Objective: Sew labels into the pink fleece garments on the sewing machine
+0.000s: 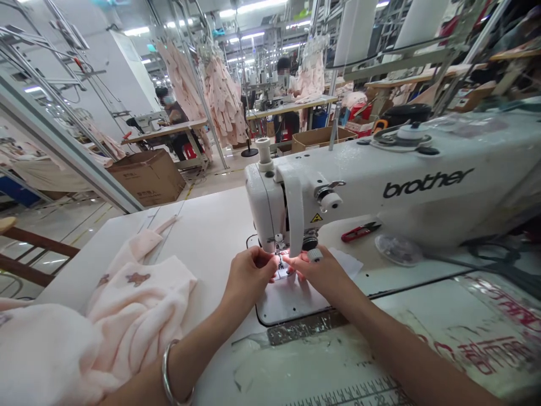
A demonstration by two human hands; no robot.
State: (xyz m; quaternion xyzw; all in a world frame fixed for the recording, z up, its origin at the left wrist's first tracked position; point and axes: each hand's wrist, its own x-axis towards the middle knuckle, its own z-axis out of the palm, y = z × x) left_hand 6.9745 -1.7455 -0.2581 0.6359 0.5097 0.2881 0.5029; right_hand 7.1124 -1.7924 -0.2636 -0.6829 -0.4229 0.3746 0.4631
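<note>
A white sewing machine (346,180) marked "brother" stands before me, its needle area (281,262) lit from above. My left hand (249,273) is just left of the needle, thumb and forefinger pinched together. What lies between those fingertips is too small to make out. From the other side my right hand (319,273) reaches under the machine head, its fingers drawn together close to the needle and partly hidden. Both hands nearly meet at the presser foot. A pale pink fleece garment (143,304) with small brown bear motifs lies heaped at the left.
Red-handled thread snips (360,232) and a small clear round container (398,250) lie under the machine arm. A printed ruler (350,395) runs along the front edge. Beyond the table are a cardboard box (146,177), hanging pink garments (222,96) and people at other machines.
</note>
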